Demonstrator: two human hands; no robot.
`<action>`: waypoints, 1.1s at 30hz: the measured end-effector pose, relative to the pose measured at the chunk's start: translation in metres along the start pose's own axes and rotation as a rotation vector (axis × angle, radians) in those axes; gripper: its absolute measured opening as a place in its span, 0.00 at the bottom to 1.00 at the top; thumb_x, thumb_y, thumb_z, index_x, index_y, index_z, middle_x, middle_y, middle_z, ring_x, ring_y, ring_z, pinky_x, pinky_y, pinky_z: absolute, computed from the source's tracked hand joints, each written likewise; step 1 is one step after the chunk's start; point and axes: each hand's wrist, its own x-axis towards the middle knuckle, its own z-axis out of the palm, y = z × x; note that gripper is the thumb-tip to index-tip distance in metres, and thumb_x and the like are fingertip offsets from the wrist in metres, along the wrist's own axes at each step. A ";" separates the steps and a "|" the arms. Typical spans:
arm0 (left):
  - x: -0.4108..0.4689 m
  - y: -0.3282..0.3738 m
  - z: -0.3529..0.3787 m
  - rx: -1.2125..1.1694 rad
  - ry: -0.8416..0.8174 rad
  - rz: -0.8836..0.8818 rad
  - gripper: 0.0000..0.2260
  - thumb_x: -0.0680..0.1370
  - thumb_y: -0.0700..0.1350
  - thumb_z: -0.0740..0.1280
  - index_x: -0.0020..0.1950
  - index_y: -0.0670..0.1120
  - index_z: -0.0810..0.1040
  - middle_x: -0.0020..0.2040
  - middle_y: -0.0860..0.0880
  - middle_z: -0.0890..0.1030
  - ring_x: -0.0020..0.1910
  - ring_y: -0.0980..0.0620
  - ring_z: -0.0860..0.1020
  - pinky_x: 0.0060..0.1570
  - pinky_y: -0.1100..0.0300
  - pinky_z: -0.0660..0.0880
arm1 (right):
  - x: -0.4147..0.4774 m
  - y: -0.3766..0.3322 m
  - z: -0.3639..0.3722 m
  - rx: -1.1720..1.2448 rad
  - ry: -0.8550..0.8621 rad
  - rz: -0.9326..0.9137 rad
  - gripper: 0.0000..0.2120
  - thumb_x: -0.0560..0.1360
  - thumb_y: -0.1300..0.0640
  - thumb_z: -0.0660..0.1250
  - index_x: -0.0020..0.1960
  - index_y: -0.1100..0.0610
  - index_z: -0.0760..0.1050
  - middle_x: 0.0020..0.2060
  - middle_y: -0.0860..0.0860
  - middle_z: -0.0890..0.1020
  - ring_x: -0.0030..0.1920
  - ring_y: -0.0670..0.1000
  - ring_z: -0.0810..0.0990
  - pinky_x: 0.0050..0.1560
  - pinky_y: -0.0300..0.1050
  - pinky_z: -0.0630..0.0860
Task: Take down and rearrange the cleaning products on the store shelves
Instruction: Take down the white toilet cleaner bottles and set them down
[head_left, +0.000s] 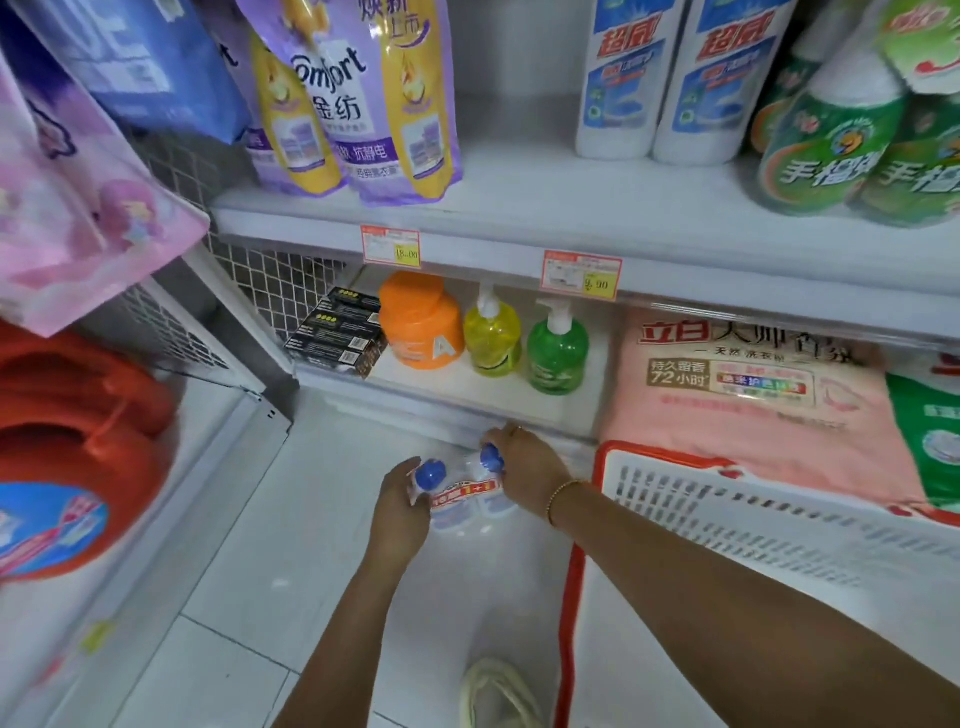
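Down at the near edge there's a pale shoe (498, 693) on the white tile floor (234, 597), with both bare arms reaching away from it. Left hand (400, 506) is wrapped around the left side of a twin pack of clear bottles (467, 499) with blue caps, and the right hand (527, 465) is clamped over the right bottle's cap; a gold bracelet (563, 496) sits on that wrist. That pack sits low at floor level, just in front of the bottom shelf (457, 387). Farther back on that shelf, left to right: black boxes (337, 335), an orange jar (421, 322), a yellow pump bottle (492, 335) and a green pump bottle (557, 351). Right of the hands is a white basket with red trim (727, 499), a pink detergent bag (737, 395) behind it. Up top: purple Comfort pouches (358, 93) and white bottles (670, 78).
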 end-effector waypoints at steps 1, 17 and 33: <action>-0.004 0.001 0.002 -0.017 0.007 0.001 0.15 0.75 0.27 0.63 0.59 0.38 0.75 0.50 0.47 0.76 0.49 0.52 0.76 0.39 0.73 0.68 | -0.003 0.001 0.002 -0.013 0.018 0.002 0.18 0.71 0.67 0.62 0.60 0.58 0.73 0.56 0.57 0.75 0.57 0.57 0.75 0.57 0.43 0.68; -0.080 0.023 -0.067 -0.545 0.210 0.048 0.19 0.73 0.35 0.71 0.63 0.43 0.76 0.55 0.45 0.82 0.53 0.48 0.82 0.46 0.65 0.74 | -0.083 -0.091 -0.083 0.038 0.232 -0.372 0.15 0.69 0.57 0.71 0.55 0.59 0.78 0.49 0.56 0.79 0.51 0.56 0.77 0.48 0.46 0.69; -0.043 0.245 -0.074 -0.524 0.151 0.663 0.24 0.59 0.34 0.80 0.52 0.33 0.78 0.43 0.47 0.84 0.40 0.58 0.82 0.42 0.66 0.77 | -0.198 -0.080 -0.313 0.261 0.850 -0.521 0.19 0.61 0.57 0.79 0.51 0.53 0.82 0.40 0.45 0.81 0.42 0.43 0.77 0.43 0.33 0.73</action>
